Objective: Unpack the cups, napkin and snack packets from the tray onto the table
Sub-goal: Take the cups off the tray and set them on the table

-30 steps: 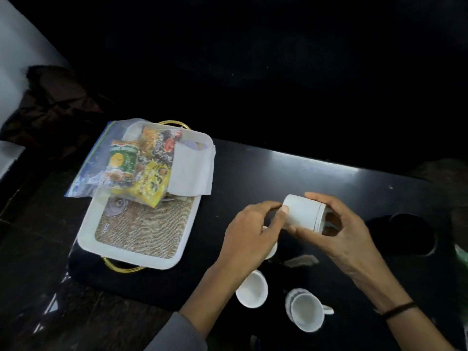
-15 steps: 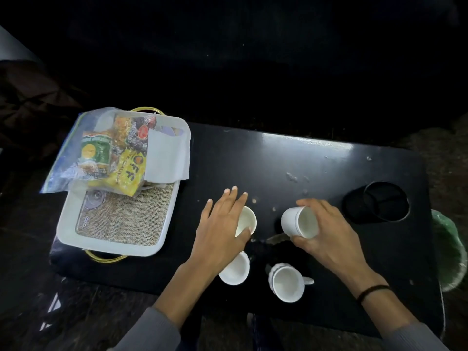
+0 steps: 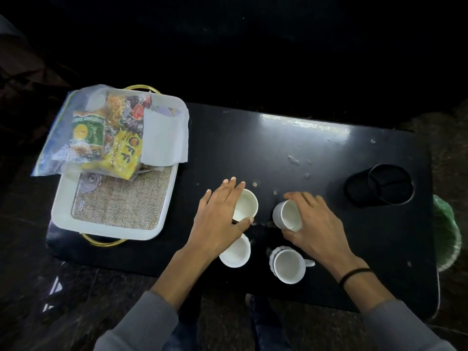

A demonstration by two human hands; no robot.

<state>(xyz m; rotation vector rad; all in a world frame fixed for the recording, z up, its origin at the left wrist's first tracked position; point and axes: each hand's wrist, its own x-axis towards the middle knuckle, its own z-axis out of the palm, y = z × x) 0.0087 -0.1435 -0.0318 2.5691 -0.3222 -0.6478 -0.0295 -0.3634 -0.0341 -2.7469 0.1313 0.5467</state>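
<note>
Several white cups stand on the black table (image 3: 291,148). My left hand (image 3: 220,219) rests over the left rear cup (image 3: 247,205), thumb and fingers around its side. My right hand (image 3: 314,224) grips the right rear cup (image 3: 287,215), which stands slightly tilted on the table. Two more cups sit nearer me: one (image 3: 235,253) partly under my left hand, one with a handle (image 3: 288,266). The white tray (image 3: 106,228) at the left holds a clear bag of snack packets (image 3: 101,133) and a white napkin (image 3: 164,138).
A black mesh pot (image 3: 379,186) lies at the table's right end. A green bag (image 3: 448,231) hangs past the right edge. The tray has gold handles and a burlap liner (image 3: 121,203). Small crumbs dot the table's middle.
Both hands brought the cup down from mid-air. The right hand turned it upright and set it on the table; the left hand moved onto the neighbouring cup.
</note>
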